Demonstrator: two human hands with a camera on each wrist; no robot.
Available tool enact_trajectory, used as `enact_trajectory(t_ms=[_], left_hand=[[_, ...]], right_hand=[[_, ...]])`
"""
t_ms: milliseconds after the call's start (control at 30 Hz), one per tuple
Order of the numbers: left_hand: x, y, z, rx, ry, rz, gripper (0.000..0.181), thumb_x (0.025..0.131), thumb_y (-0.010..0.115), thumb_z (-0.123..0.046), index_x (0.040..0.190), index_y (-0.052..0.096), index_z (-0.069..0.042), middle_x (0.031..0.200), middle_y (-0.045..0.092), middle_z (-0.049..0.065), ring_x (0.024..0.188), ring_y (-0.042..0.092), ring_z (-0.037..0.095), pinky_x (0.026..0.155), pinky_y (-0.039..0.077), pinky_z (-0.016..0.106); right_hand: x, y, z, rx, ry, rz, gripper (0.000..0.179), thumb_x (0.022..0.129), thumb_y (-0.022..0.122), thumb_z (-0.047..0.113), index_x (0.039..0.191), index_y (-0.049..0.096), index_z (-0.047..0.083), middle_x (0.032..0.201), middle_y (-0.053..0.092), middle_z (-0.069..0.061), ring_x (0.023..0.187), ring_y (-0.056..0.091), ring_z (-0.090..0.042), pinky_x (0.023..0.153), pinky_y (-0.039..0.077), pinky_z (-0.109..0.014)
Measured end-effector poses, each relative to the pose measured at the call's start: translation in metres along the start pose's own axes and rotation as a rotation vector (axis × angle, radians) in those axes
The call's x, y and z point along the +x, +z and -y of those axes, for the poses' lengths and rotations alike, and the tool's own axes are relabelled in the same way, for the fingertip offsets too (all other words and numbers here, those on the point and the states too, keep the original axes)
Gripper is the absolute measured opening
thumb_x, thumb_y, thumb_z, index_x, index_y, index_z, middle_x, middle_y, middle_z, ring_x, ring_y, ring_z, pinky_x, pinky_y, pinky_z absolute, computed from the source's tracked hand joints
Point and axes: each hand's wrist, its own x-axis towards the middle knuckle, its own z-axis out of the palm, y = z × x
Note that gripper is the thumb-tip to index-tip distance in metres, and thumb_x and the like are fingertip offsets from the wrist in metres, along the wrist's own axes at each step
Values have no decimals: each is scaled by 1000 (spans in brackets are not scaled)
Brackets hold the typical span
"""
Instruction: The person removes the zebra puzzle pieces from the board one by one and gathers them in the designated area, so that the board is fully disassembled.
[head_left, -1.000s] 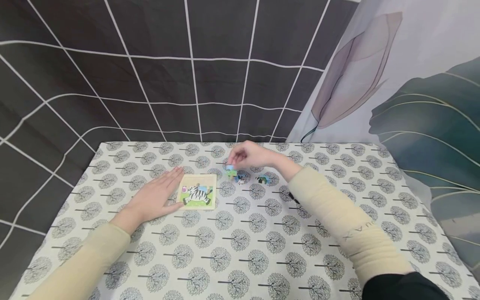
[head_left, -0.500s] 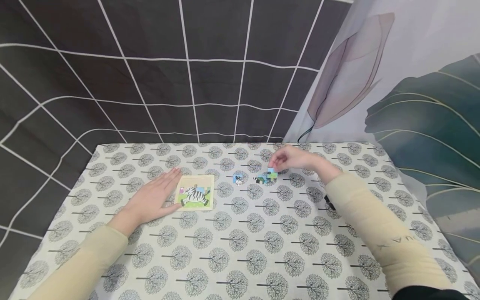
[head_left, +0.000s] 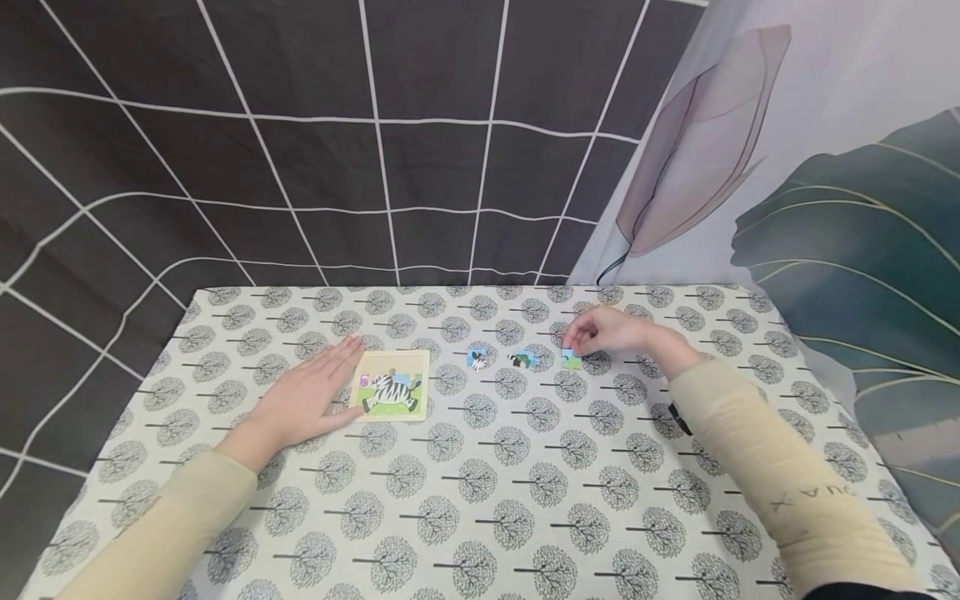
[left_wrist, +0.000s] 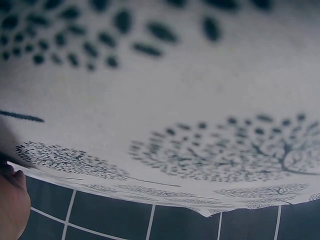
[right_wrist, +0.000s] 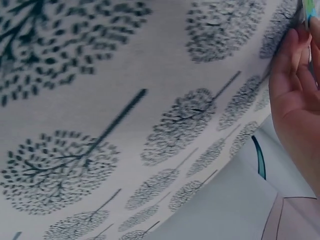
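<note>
Fingers [head_left: 575, 336] of the right hand [head_left: 609, 330] pinch a blue-and-green puzzle piece [head_left: 572, 362] on or just above the surface [head_left: 480, 458], right of two loose pieces [head_left: 522, 360]. The left hand [head_left: 309, 390] lies flat, fingers straight, beside the zebra puzzle tray [head_left: 426, 387], thumb at its edge.

A person wears a cream left sleeve [head_left: 172, 517] and a creased cream right sleeve [head_left: 772, 471] bearing dark lettering [head_left: 817, 493], with black fabric [head_left: 862, 592] above it and a small black item [head_left: 679, 419] near its cuff.
</note>
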Motion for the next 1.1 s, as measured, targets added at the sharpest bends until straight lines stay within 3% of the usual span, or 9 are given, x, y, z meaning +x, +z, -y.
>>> enact_trajectory(t_ms=[200, 533, 800, 1100], left_hand=[[0, 0, 0, 2, 0, 4, 93, 103, 56, -55, 165, 25, 6, 175, 23, 23, 163, 26, 41, 134, 28, 52], [0, -3, -2, -6, -4, 9, 92, 103, 57, -54, 165, 25, 6, 175, 23, 23, 163, 25, 42, 134, 27, 53], [0, -1, -1, -1, -2, 0, 94, 102, 58, -56, 165, 25, 6, 175, 23, 22, 163, 26, 40, 134, 27, 52], [0, 0, 0, -1, 0, -5, 94, 102, 57, -57, 165, 25, 5, 176, 23, 21, 163, 25, 39, 135, 27, 51]], right_hand=[[1, 3, -3, -29, -29, -16, 21, 93, 71, -4, 113, 73, -10, 102, 75, -21, 91, 66, -13, 84, 57, -16], [7, 4, 6, -68, -12, -60, 19, 95, 71, 1, 112, 73, -6, 104, 75, -18, 96, 69, -19, 88, 57, -19], [36, 16, 47, -117, -95, -37, 17, 97, 71, 6, 111, 75, -2, 105, 77, -14, 98, 72, -22, 96, 63, -36], [83, 55, 101, -111, -204, 40, 16, 95, 74, 4, 110, 75, -1, 108, 78, -14, 99, 74, -20, 96, 63, -29]])
